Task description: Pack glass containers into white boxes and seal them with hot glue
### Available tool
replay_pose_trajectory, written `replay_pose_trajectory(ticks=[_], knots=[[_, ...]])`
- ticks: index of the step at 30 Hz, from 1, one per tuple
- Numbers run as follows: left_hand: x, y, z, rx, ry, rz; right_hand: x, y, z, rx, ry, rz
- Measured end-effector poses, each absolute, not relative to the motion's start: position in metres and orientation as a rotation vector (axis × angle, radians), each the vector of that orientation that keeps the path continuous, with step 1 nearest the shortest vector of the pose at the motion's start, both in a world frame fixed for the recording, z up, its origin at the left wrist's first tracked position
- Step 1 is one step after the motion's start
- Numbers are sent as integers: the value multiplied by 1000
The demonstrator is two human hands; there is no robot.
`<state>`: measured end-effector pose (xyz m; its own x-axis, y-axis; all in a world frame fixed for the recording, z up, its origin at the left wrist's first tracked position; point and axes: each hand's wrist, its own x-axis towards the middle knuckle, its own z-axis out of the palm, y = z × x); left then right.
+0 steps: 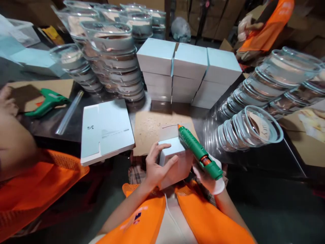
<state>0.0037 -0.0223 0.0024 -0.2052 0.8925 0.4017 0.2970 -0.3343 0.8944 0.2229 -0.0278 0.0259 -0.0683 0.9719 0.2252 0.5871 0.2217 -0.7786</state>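
My left hand (156, 166) grips a partly folded pale blue carton box (175, 150) at the table's near edge, thumb on its front face. My right hand (208, 178), in a white glove, holds a green hot glue gun (199, 151). The gun's orange nozzle points up and left over the box's open flap, with a thin glue thread trailing from the tip. Under the box lies a brown cardboard mat (149, 132).
A flat stack of unfolded cartons (106, 130) lies to the left. Finished boxes (189, 73) are stacked behind. Stacks of clear plastic containers (111, 51) stand at the back left and lie at the right (256, 98). A second glue gun (48, 101) rests beside a co-worker's arm (15, 142).
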Motion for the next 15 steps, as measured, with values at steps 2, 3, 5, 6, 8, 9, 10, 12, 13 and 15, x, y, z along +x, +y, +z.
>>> replay_pose_trajectory(ticks=[2, 3, 5, 6, 8, 9, 10, 12, 13, 15], knots=[[2, -22, 1, 1526, 1420, 1568, 232, -27, 22, -1475, -1714, 678], [1, -22, 1, 1509, 1422, 1571, 237, -27, 20, -1486, -1677, 705], [-2, -22, 0, 1470, 1408, 1577, 248, -26, 17, -1509, -1555, 786], [-4, -21, -1, 1450, 1396, 1582, 252, -25, 16, -1519, -1490, 821], [-8, -21, -3, 1401, 1375, 1588, 258, -19, 12, -1550, -1326, 936], [-10, -21, -4, 1371, 1366, 1583, 259, -13, 11, -1569, -1234, 1034], [-11, -21, -5, 1339, 1357, 1574, 259, -5, 9, -1580, -1145, 1142], [-13, -20, -8, 1274, 1343, 1550, 254, 15, 6, -1574, -950, 1374], [-14, -21, -8, 1245, 1342, 1537, 251, 26, 5, -1571, -886, 1451], [-14, -21, -9, 1207, 1347, 1533, 247, 47, 4, -1582, -855, 1491]])
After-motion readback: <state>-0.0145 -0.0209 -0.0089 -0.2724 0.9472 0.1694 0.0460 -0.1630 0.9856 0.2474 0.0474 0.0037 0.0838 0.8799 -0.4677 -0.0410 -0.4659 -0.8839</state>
